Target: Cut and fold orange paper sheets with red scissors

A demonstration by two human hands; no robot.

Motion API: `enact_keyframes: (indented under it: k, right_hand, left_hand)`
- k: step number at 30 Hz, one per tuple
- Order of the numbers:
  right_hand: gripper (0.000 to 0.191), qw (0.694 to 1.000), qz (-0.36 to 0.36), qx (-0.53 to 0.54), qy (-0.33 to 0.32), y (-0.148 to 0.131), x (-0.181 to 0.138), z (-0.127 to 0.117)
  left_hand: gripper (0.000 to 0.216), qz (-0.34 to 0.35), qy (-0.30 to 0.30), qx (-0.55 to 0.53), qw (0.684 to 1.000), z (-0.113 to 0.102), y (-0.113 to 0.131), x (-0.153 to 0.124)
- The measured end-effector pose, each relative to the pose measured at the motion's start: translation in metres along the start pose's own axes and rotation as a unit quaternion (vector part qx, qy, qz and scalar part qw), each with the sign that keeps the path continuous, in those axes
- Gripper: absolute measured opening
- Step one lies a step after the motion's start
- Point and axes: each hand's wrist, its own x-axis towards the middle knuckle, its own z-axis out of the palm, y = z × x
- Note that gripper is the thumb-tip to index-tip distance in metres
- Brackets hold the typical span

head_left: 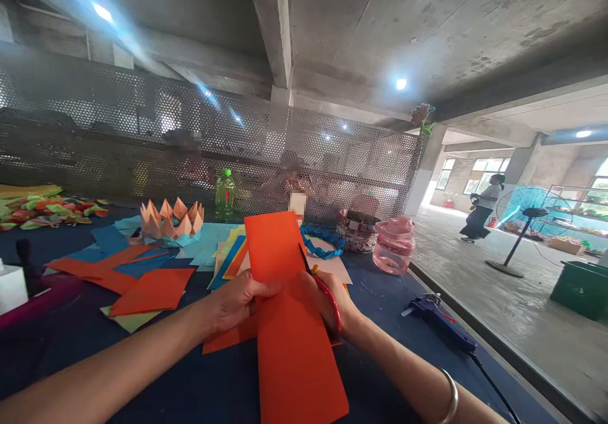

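Observation:
My left hand (pixel 237 302) grips the left edge of a long orange paper strip (pixel 294 354), thumb lying on its face. The strip stands tilted upward in front of me, its lower end towards my body. In my right hand (pixel 332 300) is a pair of red-handled scissors (pixel 329 304), fingers closed round the handles. A dark blade lies along the strip's upper right edge; I cannot tell whether the blades are apart. Behind the strip, more orange paper (pixel 230 337) lies on the dark blue tabletop (pixel 180 373).
Left are orange sheets (pixel 152 291), blue paper (pixel 109 240), a folded peach paper crown (pixel 171 223) and a green bottle (pixel 225 195). On the right stand a pink jug (pixel 394 247), a woven basket (pixel 358 231) and a blue glue gun (pixel 441 323). A perforated screen (pixel 247 152) borders the back.

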Motion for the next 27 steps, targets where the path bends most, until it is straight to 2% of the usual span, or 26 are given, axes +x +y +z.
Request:
enact_keyframes:
  k: [4, 8, 12, 14, 16, 20, 27]
  right_hand:
    - [0.035, 0.998, 0.019, 0.061, -0.019, -0.004, -0.001, 0.001]
    - [0.035, 0.999, 0.003, 0.034, -0.017, -0.001, -0.001, 0.002]
    - [0.035, 0.999, 0.008, -0.008, -0.039, -0.001, -0.004, 0.004]
    - [0.035, 0.998, 0.010, -0.009, -0.060, -0.002, -0.006, 0.005]
    - [0.035, 0.997, 0.007, -0.015, -0.073, -0.002, -0.007, 0.006]
    - [0.039, 0.996, -0.013, -0.048, -0.075, 0.001, -0.005, 0.003]
    - [0.051, 0.994, -0.060, -0.069, -0.064, 0.004, -0.003, 0.000]
  left_hand:
    - [0.054, 0.003, -0.006, -0.006, 1.000, -0.001, -0.001, 0.000]
    - [0.041, -0.002, -0.020, -0.035, 0.999, -0.006, 0.009, 0.004]
    - [0.022, 0.016, 0.065, -0.063, 0.996, -0.016, 0.026, 0.007]
    - [0.024, 0.017, 0.112, -0.049, 0.992, -0.021, 0.032, 0.008]
    - [0.030, 0.012, 0.131, -0.032, 0.991, -0.025, 0.035, 0.008]
    - [0.036, 0.024, 0.116, -0.046, 0.992, -0.027, 0.031, 0.010]
    - [0.029, 0.033, 0.112, -0.064, 0.991, -0.030, 0.027, 0.016]
